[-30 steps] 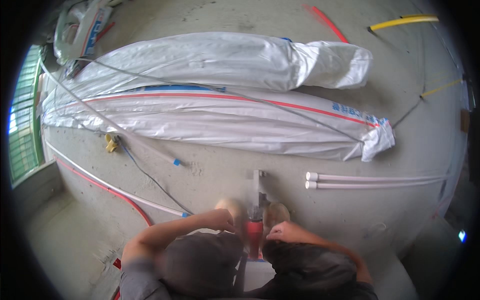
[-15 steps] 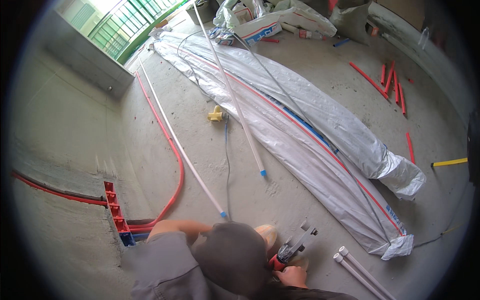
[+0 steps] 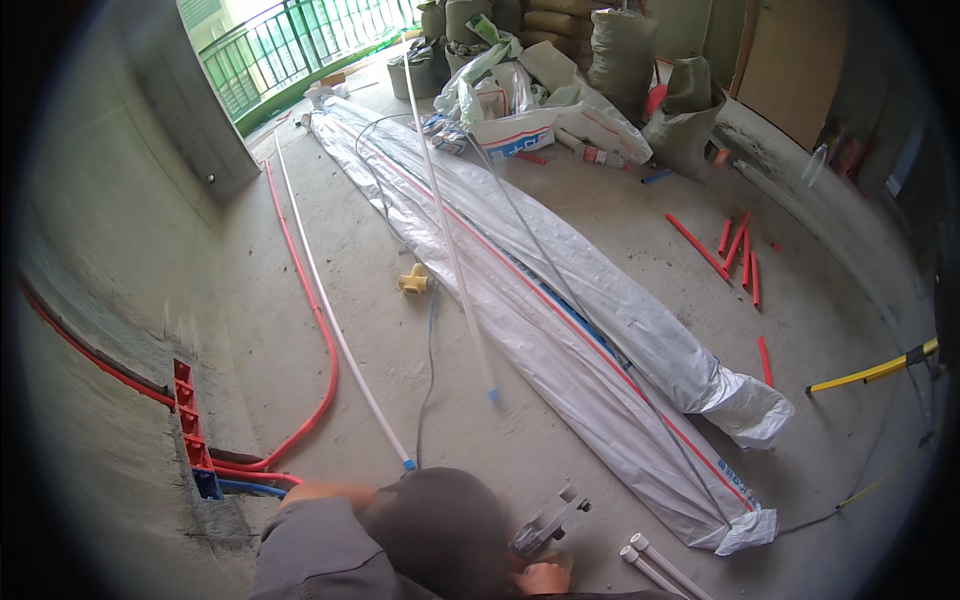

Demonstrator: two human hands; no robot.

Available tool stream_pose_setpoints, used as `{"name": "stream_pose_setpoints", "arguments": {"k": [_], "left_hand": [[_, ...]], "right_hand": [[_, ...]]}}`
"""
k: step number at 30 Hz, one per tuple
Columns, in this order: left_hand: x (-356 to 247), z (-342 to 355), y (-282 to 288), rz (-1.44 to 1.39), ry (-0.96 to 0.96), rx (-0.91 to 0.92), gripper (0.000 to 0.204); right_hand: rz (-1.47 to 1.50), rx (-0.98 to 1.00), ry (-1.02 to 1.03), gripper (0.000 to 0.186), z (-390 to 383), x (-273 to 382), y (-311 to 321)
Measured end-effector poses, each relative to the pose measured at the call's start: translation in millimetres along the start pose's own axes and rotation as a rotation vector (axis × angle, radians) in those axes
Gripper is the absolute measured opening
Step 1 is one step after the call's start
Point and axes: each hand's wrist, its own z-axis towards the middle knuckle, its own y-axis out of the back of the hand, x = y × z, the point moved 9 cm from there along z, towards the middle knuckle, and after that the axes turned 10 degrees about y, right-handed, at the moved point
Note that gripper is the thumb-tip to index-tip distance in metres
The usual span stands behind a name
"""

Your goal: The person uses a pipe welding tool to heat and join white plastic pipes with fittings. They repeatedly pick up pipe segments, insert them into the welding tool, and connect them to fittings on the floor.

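Note:
Neither of my hands shows in the head view. Directly below me, another person in a dark cap and grey top is bent low. That person's right hand is at a tool with a grey metal head; its exact kind is unclear. Their left forearm reaches in beside the cap, its hand hidden. Close by lies a white pipe with a blue tip. Another blue-tipped white pipe crosses a long silvery-white wrapped bundle.
Red conduit runs to red wall boxes at left. A yellow fitting and a cable lie centrally. Cut red pipes are at right, white pipes at front right. Sacks stand behind; a green railing is far left.
My view has tilted up, showing more sacks and a door at the back, and most floor items sit lower. The other person's hand and tool sit lower and further left in the picture.

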Motion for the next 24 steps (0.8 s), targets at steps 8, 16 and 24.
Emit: {"name": "stream_pose_setpoints", "arguments": {"k": [8,16,24], "left_hand": [[-60,23,-32,-0.204,0.092,0.043,0.034],[-67,34,-43,-0.007,-0.257,0.195,0.047],[-84,15,-39,-0.451,-0.073,0.208,0.058]], "right_hand": [[0.495,-0.066,0.082,0.057,-22,-3,4],[0.371,-0.266,-0.042,0.062,-39,1,16],[0.361,-0.435,-0.099,0.058,-51,2,18]]}}
